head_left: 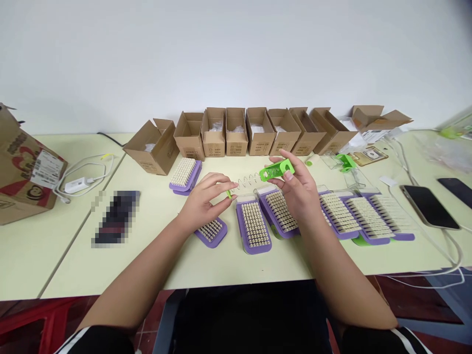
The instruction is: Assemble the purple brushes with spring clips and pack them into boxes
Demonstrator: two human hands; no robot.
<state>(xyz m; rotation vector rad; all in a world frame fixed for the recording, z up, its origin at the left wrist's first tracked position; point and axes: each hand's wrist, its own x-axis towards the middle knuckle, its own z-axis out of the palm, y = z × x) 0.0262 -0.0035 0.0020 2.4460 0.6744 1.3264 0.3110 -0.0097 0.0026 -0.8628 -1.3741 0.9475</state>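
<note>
My right hand (298, 184) grips a bright green plastic housing (275, 170) with a round hole near one end. From the housing a thin wire spring (247, 181) stretches leftward to my left hand (206, 199). A small green piece (229, 194) sits at the spring's left end, pinched between my left thumb and fingers. Below the hands, a purple tray (254, 250) carries rows of small pale, dark-tipped pegs. A similar purple tray (217, 241) lies partly under my left hand, and another purple tray (283, 233) shows beside my right wrist.
Several open cardboard boxes (236, 147) line the wall. Stacked purple trays (199, 174) lie at left, more trays (379, 241) at right. A green part (345, 162), phone (429, 206) and white cables (457, 255) are at right. A printed carton (25, 172) stands far left.
</note>
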